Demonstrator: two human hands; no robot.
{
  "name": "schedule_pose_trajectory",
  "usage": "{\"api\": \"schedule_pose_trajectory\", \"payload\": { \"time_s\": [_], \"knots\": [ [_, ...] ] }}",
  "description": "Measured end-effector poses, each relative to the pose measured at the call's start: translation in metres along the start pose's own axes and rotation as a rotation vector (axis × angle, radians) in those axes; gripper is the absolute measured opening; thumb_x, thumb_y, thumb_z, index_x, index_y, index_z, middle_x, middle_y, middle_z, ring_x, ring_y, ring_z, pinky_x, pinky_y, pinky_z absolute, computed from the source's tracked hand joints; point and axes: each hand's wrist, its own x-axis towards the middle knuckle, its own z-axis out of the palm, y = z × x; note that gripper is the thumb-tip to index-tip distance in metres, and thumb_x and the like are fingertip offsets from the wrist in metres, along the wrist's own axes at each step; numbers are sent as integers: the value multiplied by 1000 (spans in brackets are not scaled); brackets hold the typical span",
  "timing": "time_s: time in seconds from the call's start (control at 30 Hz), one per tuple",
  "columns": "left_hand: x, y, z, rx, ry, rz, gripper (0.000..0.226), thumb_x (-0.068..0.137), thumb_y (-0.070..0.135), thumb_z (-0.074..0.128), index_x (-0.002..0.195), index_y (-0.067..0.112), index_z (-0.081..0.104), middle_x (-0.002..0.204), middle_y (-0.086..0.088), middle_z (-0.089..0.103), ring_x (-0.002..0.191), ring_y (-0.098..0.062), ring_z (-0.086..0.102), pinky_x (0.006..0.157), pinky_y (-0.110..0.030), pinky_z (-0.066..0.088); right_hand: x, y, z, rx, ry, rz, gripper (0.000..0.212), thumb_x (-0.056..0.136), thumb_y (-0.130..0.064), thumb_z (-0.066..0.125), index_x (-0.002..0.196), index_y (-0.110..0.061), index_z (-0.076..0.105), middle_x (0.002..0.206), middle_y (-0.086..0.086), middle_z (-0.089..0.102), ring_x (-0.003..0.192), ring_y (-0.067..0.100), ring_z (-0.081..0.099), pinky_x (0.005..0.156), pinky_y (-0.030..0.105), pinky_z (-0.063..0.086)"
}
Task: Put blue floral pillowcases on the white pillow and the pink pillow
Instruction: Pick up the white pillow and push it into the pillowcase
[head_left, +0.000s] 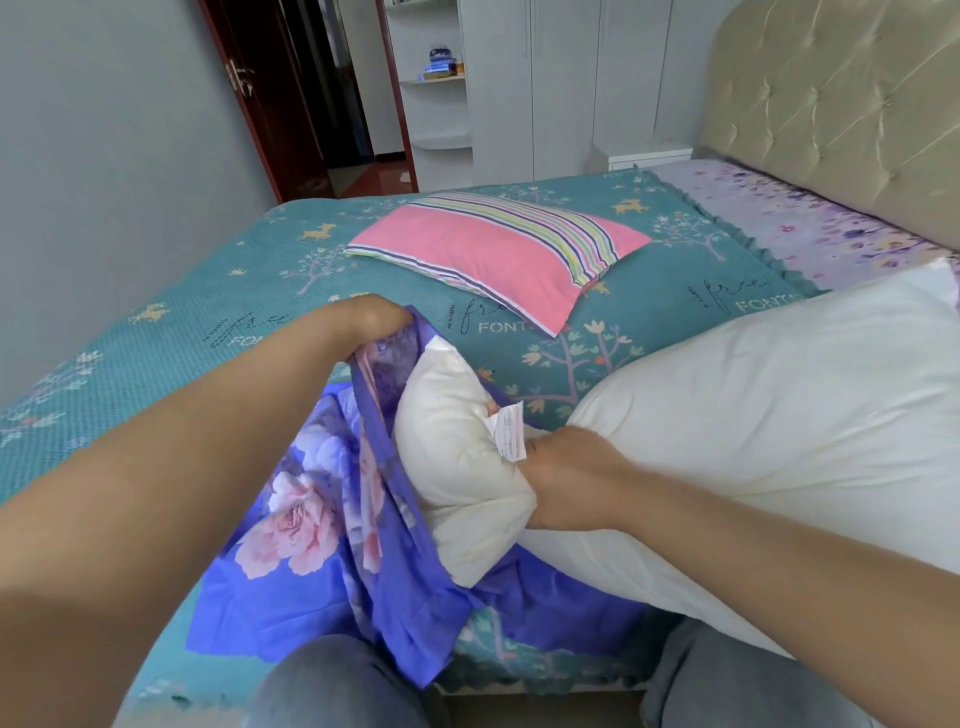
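Head view, the only 1 supplied. At centre frame the left hand (371, 319) grips the upper hem of the blue floral pillowcase (322, 499), fingers curled round the cloth and lifting it, evidently to keep the mouth open. The rest of the case lies spread on the bed (156, 332) in the lower left of the frame.

The right hand (566, 475), lower centre, grips 1 end of the white pillow (753, 415), fingers closed into the filling so that the end is bunched narrow. That bunched end sits just inside the opening, with a paper label (509, 434) standing up beside the hand. The greater part of the pillow is outside the case, stretching to the right edge of the frame.

The pink pillow (498, 254), with a striped band, lies flat at upper centre on the bed, well apart from both hands and uncovered. No 2nd case can be picked out.

Judgement: insertion of pillow 1 is at an early stage; the squeezed end appears intended to ease entry.
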Motion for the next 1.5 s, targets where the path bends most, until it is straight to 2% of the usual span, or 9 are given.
{"api": "schedule_pose_trajectory", "payload": {
  "time_s": [0.07, 0.2, 0.33, 0.47, 0.57, 0.8, 1.17, 1.3, 1.5],
  "knots": [
    [-8, 13, -4, 333, -48, 62, 36, 92, 43, 46, 93, 10, 60, 96, -8, 60, 91, -27, 57, 79, -30, 44, 6, 1, -3, -11, -111, 61, 46, 77, -63, 48, 110, -30, 50, 102, -6, 64, 89, 23, 63, 65, 30, 49],
    [-20, 23, -4, 668, -118, 80, 31, 85, 38, 60, 81, 8, 62, 84, -7, 62, 76, -28, 58, 73, -32, 50, 5, -11, -12, -17, -154, 37, 38, 84, -55, 47, 108, -26, 53, 104, -3, 63, 93, 25, 61, 72, 34, 50],
    [-23, 39, 3, 465, -37, 120, 28, 87, 1, 43, 107, -6, 60, 96, -22, 62, 77, -34, 62, 65, -35, 52, 2, -19, -6, -64, -104, 29, 37, 85, -51, 47, 108, -23, 53, 104, -3, 63, 94, 28, 62, 67, 32, 46],
    [-42, 64, 25, 402, -50, 239, 31, 88, 4, 42, 107, -6, 64, 84, -15, 72, 80, -21, 69, 57, -24, 45, 8, -16, -1, -95, -114, 55, 36, 83, -49, 50, 107, -22, 52, 103, -2, 63, 91, 28, 63, 63, 31, 41],
    [-58, 72, 43, 513, -220, 359, 26, 85, 15, 51, 105, 4, 65, 104, -14, 69, 91, -26, 63, 66, -27, 43, 11, -11, -1, -64, -136, 96, 34, 81, -52, 49, 102, -27, 54, 101, -4, 63, 92, 25, 63, 64, 29, 41],
    [-70, 50, 20, 1080, 165, 188, 32, 90, 15, 53, 122, 10, 55, 125, -10, 55, 114, -31, 55, 80, -35, 44, 17, -9, -3, -53, -154, 153, 32, 78, -54, 45, 98, -32, 56, 96, -3, 63, 87, 26, 62, 60, 28, 38],
    [-97, 87, 85, 377, -9, 308, 27, 90, 11, 45, 114, 3, 54, 125, -16, 55, 115, -32, 52, 87, -32, 42, 7, -20, 2, 14, -38, 233, 34, 86, -40, 52, 116, -24, 51, 111, -1, 62, 102, 27, 60, 74, 33, 44],
    [-98, 73, 77, 637, 45, 331, 29, 89, 12, 51, 117, 11, 54, 123, -10, 55, 112, -28, 54, 81, -33, 43, 9, -20, 6, -24, -58, 261, 32, 83, -38, 53, 109, -21, 56, 107, 1, 63, 97, 28, 62, 72, 34, 48],
    [-80, 58, 48, 962, 221, 227, 35, 91, 7, 50, 125, 9, 55, 131, -8, 53, 120, -28, 52, 86, -33, 45, 10, -27, 5, -117, -43, 231, 25, 80, -30, 54, 102, -17, 54, 98, 3, 61, 84, 29, 62, 58, 31, 33]
  ]
}}
